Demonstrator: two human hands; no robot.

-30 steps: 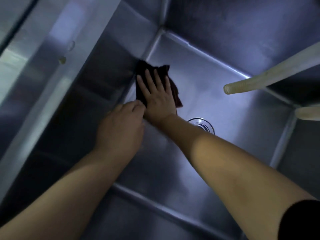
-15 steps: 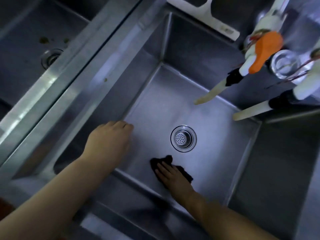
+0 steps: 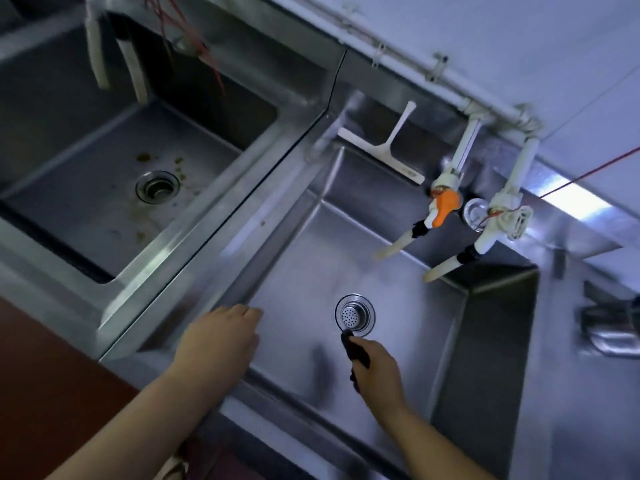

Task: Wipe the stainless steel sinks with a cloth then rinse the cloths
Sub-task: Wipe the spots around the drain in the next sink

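The right hand (image 3: 379, 370) is now gripping the bunched dark cloth (image 3: 353, 349), apparently lifting it beside the drain strainer (image 3: 354, 312) instead of pressing it flat. The left hand (image 3: 221, 336) is resting open-fingered at the sink wall (image 3: 277, 237); rinsing under the faucets (image 3: 440, 216) is probably coming next.

Right sink (image 3: 388, 258), frame centre: floor clean, strainer (image 3: 354, 312) seated. Dark cloth (image 3: 354, 348) bunched just below it. Left sink (image 3: 86, 188), upper left: debris-flecked.
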